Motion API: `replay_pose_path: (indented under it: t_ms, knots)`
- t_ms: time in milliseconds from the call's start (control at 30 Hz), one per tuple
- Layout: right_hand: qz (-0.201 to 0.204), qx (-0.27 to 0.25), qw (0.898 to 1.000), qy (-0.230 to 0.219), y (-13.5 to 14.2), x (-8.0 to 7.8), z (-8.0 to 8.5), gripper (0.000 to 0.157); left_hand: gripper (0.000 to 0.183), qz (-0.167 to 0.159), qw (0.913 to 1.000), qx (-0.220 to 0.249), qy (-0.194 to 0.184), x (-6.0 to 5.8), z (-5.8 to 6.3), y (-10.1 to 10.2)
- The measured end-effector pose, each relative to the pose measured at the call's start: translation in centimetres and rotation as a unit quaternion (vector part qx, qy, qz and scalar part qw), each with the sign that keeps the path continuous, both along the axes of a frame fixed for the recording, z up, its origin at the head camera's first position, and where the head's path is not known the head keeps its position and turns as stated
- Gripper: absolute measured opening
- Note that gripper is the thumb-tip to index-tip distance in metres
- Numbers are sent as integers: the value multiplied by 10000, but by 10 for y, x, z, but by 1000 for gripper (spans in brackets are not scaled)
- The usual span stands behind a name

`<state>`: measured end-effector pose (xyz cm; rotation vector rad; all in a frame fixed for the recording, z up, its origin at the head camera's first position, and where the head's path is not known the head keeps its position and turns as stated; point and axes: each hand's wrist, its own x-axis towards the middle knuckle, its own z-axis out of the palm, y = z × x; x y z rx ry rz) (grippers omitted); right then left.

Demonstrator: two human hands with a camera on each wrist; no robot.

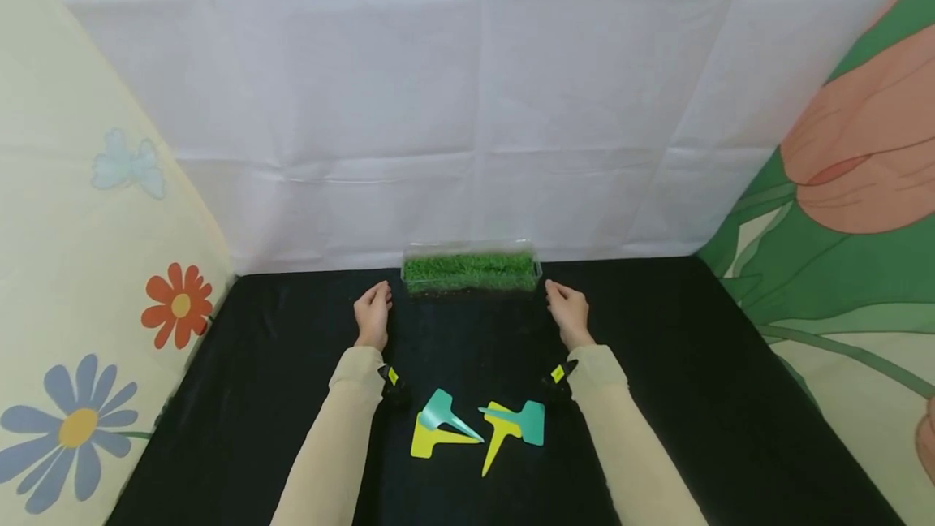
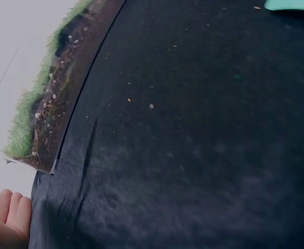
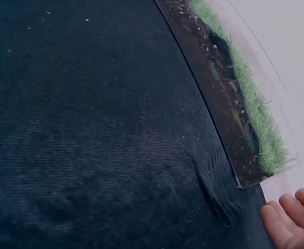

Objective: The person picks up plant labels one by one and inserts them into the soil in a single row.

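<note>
A clear rectangular planter [image 1: 471, 273] of green grass over dark soil stands at the table's back edge. Just off its left end is my left hand [image 1: 373, 316], fingers loosely bent and holding nothing. My right hand [image 1: 569, 313] is likewise beside the right end, its fingers relaxed with a small gap to the box. Soil and roots show through the planter wall [image 2: 56, 104] in the left wrist view, and likewise the planter [image 3: 227, 98] in the right wrist view. Nearer me lie T-shaped plant labels: teal labels [image 1: 438, 410] crossed over yellow labels [image 1: 422, 441], in two pairs.
A black cloth [image 1: 292, 396] covers the table, with small crumbs scattered in front of the planter. Behind it hangs a white sheet [image 1: 365, 104]. Flower-printed cloths [image 1: 73, 266] border both sides. Dark wrist devices [image 1: 394, 384] sit under the cuffs.
</note>
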<state>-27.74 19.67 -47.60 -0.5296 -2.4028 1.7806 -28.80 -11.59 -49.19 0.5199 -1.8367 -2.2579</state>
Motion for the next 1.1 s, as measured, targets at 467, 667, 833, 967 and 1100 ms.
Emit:
replay_pose_path:
  t_ms: [467,667,833,967,1100]
  knots:
    - [185,-359,9992,4,-4,-12,-2,52,41,-345,9988,-346,-47,-10,1,7]
    - [295,-414,9986,-165,-4,-17,-1,54,40,-542,9976,-416,-150,-13,2,9]
    - [471,-377,9979,-234,-7,-22,3,56,40,-713,9958,-568,-128,-16,4,11]
    - [487,-360,9977,-296,-9,-27,6,54,39,-769,9953,-588,-73,-17,4,12]
    - [468,-296,9979,-339,-9,-31,7,50,38,-720,9957,-576,-95,-18,3,14]
